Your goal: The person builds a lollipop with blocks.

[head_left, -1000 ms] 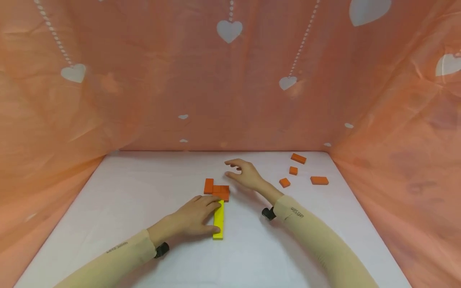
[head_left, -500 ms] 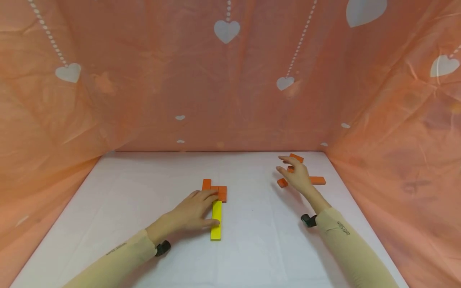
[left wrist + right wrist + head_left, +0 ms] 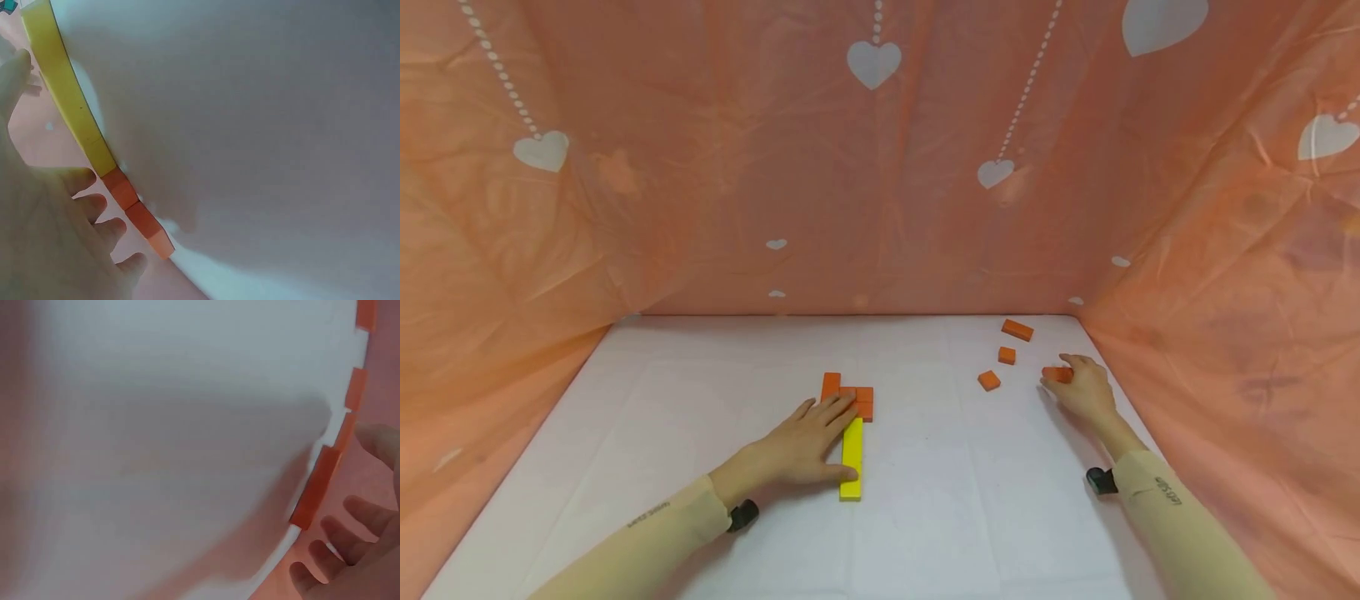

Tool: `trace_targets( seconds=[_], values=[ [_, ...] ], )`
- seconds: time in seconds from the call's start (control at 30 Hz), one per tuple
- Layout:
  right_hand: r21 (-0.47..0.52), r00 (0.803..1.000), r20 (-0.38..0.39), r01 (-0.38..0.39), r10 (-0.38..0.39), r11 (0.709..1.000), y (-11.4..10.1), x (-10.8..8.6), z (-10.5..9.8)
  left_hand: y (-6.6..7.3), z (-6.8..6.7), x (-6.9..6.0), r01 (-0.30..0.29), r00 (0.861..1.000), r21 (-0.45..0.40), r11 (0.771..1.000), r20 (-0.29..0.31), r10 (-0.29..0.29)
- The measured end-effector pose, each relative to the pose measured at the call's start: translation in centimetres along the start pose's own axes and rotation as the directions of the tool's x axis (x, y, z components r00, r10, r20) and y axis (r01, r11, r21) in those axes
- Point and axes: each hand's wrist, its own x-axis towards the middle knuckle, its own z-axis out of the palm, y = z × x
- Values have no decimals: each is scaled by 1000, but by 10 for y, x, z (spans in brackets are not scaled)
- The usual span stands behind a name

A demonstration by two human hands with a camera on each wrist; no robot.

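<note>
My left hand (image 3: 808, 443) lies with its fingers spread at the long yellow block (image 3: 852, 462). Its fingertips reach over a cluster of orange blocks (image 3: 865, 407) touching the yellow block's far end, and the thumb is on the yellow block near its front end. In the left wrist view, the yellow block (image 3: 65, 87) meets the orange blocks (image 3: 120, 187) end to end. On the right, my right hand (image 3: 1086, 393) is at an oblong orange block (image 3: 1057, 374), thumb and forefinger apart on either side of it. The right wrist view shows the fingers spread behind an orange block (image 3: 315, 487).
Left of the right hand lie two small orange blocks, one nearer (image 3: 989, 381) and one farther (image 3: 1007, 356). Behind them is an oblong orange block (image 3: 1017, 330). Pink curtains (image 3: 880, 200) with white hearts enclose the white table (image 3: 925, 517).
My right hand has moved from the middle of the table to the right, past the small orange blocks, to the rightmost one. The left hand stays by the yellow block, its fingers shifting slightly.
</note>
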Motion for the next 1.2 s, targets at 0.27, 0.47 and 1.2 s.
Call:
trace_targets(
  seconds=[0.27,0.47,1.2],
  values=[
    [-32,998,11,-57,57,998,9,1,1,2,0,-2,4,999,-14,1000,40,-3],
    [-25,998,5,-60,60,998,13,1,3,2,0,-2,2,999,-14,1000,41,-2],
    [130,998,-51,55,-49,990,-17,-1,3,3,-1,-3,8,999,-18,1000,33,-7]
  ],
)
